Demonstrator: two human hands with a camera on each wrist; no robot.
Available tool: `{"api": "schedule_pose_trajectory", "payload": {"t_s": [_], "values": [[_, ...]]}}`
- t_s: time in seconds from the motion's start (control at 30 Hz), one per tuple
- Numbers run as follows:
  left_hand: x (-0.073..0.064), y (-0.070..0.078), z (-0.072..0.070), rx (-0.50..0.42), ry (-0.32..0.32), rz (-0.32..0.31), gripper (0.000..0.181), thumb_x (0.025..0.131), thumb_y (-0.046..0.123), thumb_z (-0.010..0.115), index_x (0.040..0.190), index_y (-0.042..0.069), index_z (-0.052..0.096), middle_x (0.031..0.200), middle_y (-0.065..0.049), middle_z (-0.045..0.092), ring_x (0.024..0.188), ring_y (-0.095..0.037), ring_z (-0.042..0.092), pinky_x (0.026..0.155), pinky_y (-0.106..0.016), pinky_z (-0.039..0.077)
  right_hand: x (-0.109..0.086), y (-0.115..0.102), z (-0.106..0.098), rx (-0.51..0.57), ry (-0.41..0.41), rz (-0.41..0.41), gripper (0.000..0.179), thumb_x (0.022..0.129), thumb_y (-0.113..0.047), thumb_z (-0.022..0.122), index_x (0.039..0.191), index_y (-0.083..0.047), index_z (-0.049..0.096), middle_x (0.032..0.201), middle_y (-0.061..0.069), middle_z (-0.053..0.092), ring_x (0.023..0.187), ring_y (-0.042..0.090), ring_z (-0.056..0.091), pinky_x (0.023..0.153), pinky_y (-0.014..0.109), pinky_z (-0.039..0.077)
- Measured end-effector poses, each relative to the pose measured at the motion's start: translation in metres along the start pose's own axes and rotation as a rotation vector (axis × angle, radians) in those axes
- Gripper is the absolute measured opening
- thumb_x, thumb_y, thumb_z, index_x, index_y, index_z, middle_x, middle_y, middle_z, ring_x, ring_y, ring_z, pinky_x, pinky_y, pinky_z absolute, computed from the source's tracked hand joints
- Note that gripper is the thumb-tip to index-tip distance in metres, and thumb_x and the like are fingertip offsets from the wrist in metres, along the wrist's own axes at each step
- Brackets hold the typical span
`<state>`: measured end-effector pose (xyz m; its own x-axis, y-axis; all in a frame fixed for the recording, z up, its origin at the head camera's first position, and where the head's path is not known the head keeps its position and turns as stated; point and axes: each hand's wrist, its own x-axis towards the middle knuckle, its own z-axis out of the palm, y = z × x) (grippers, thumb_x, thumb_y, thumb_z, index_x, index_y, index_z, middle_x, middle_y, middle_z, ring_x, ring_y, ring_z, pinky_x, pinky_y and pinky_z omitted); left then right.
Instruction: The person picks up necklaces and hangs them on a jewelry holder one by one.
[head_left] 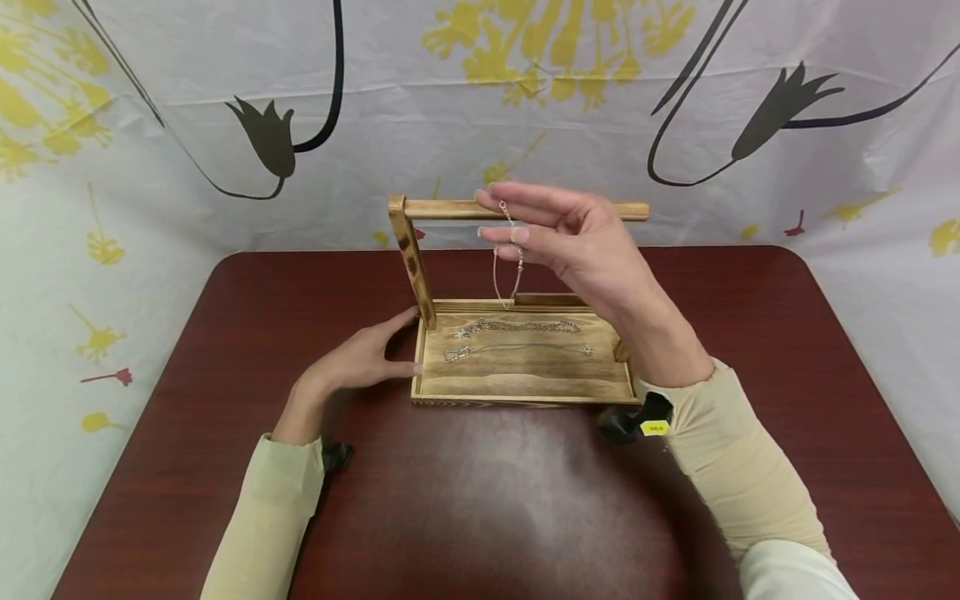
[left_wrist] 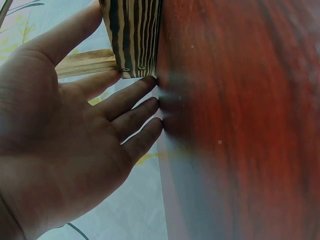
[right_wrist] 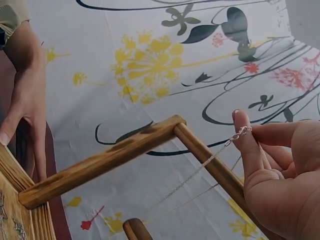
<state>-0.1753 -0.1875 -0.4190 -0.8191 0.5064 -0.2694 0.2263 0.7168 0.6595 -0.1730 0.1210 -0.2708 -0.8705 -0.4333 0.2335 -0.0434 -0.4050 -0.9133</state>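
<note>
My right hand [head_left: 592, 250] pinches a thin silver chain bracelet [right_wrist: 190, 176] near its clasp [right_wrist: 239, 136], close to the wooden bar [head_left: 442, 210] of a jewelry stand. The rest of the bracelet dangles in a loop over the back of the stand's tray [head_left: 517, 382]. At the tray's left end is my left hand [head_left: 360, 358], its thumb at the rim and its other fingers stretched along the outer side. Two silver chains, an upper chain [head_left: 525, 327] and a finer lower chain [head_left: 525, 347], lie lengthwise on the tray floor.
The stand's left post [head_left: 412, 267] rises from the tray to the bar; my right hand and forearm hide much of the right side. Beneath is a dark red-brown table [head_left: 480, 500]. A white patterned cloth [head_left: 390, 125] hangs behind it.
</note>
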Motion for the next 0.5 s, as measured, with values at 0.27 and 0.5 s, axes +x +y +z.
{"api": "schedule_pose_trajectory", "payload": {"t_s": [0.27,0.5], "values": [[0.0,-0.001,0.0,-0.008,0.002,0.007,0.094,0.089,0.037,0.075,0.161,0.02,0.017,0.163,-0.008,0.024,0.146,-0.032,0.026,0.115,-0.053,0.027,0.007,0.005,0.01,-0.011,-0.013,0.001,0.041,0.094,0.011,0.058,0.135,0.007,0.056,0.132,0.025,0.06,0.111,0.034,0.066,0.089,0.039,0.055],[0.001,-0.001,0.0,-0.022,0.001,0.008,0.093,0.09,0.037,0.075,0.161,0.02,0.017,0.163,-0.008,0.023,0.147,-0.032,0.025,0.115,-0.054,0.026,0.014,0.012,0.019,-0.01,-0.016,0.004,0.038,0.095,0.01,0.056,0.134,0.008,0.057,0.129,0.026,0.061,0.111,0.034,0.066,0.092,0.042,0.054]]}}
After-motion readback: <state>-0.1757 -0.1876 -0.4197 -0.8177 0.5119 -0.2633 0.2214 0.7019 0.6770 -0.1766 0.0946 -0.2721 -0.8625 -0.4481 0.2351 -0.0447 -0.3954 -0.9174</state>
